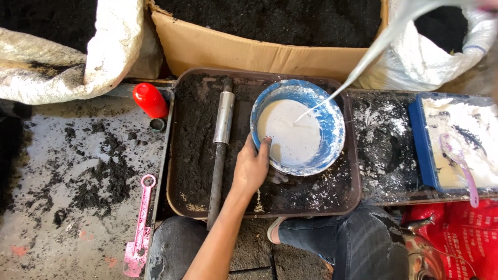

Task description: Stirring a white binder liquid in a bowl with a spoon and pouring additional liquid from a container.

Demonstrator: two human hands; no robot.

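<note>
The fingers (pixel 265 142) of the left hand (pixel 251 168) curled over the near rim of a blue bowl (pixel 332 124), thumb hooked just inside and the rest closed against the outer wall, apparently to keep the bowl from shifting as a thin white stream (pixel 316 106) fell into it from the upper right of the frame. The right hand was all but out of view at the top right corner, beyond a pale, blurred object (pixel 394 31) tilted toward the bowl; whether its fingers were open or closed could not be told. The bowl, roughly half full of white liquid (pixel 290 135), sat at the centre of the frame on a dark tray (pixel 174 202) coated with black powder, which probably caught any spills. A metal rod (pixel 222 140) lay lengthwise on the tray just left of the hand, within easy reach. Right of the tray stood a blue tray (pixel 417 135) of white powder with a pale purple scoop (pixel 459 161) resting in it. At the left, a red bottle (pixel 149 99) stood beside its cap (pixel 157 124), and a pink scoop (pixel 139 233) lay on the dusty floor (pixel 52 207). A cardboard box (pixel 233 49) and white sacks (pixel 62 62) of black powder lined the top of the frame. The person's knees in dark jeans (pixel 342 238) showed at the bottom.
</note>
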